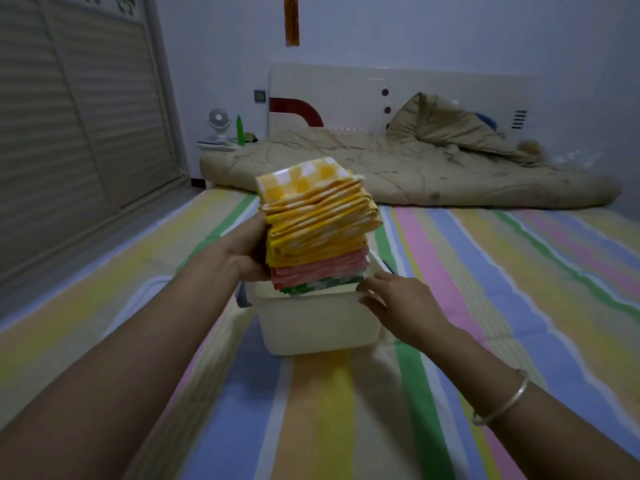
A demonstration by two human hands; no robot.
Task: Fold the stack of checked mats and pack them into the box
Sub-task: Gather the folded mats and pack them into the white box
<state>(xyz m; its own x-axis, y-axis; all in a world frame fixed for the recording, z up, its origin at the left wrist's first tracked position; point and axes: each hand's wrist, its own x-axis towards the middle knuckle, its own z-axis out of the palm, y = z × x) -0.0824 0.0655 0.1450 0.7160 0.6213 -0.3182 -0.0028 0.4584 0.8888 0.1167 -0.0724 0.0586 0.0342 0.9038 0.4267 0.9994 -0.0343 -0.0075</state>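
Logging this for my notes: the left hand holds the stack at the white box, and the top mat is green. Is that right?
No. The head view shows the top mat is yellow, not green. The left hand does hold the stack at the white box.

A bed [519,271] striped in pastel colours carries a pale plastic box [318,323] near its middle, standing upright. A rumpled beige quilt [381,171] lies across the far end, well apart from the box
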